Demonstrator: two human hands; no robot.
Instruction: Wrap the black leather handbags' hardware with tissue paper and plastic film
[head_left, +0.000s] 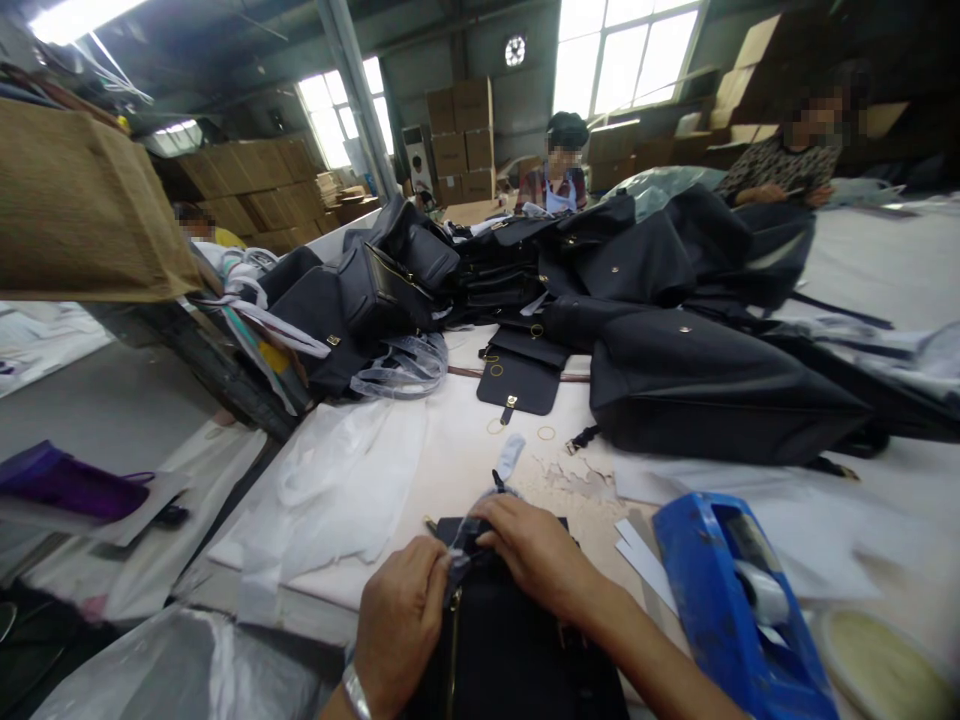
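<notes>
A brown cardboard box [82, 205] stood off the work table's left edge, above a purple pouch [64, 482] lying on a lower surface. On the work table [465, 465] itself, a sheet of white wrapping paper [337, 490] lay toward the near left corner.

At the near edge, the person's left hand [401, 625], a silver bracelet [356, 690] at its wrist, was closed in a pinch on a crumpled strip of clear film [459, 555] at the top of a black handbag [510, 650]. The right hand [536, 555] lay just beside it, fingers curled down onto the same film and the bag's top edge. The handbag rested flat against the table's near edge, between the two forearms.

Beyond the hands, a black flap piece with a brass clasp [521, 380] lay mid-table, with small gold rings [546, 433] near it. A heap of black bags [637, 300] filled the far half of the table.

Near the right corner sat a blue tape dispenser [739, 610], white paper cards [637, 555] tucked at its left. Other workers sat at the far edge.
</notes>
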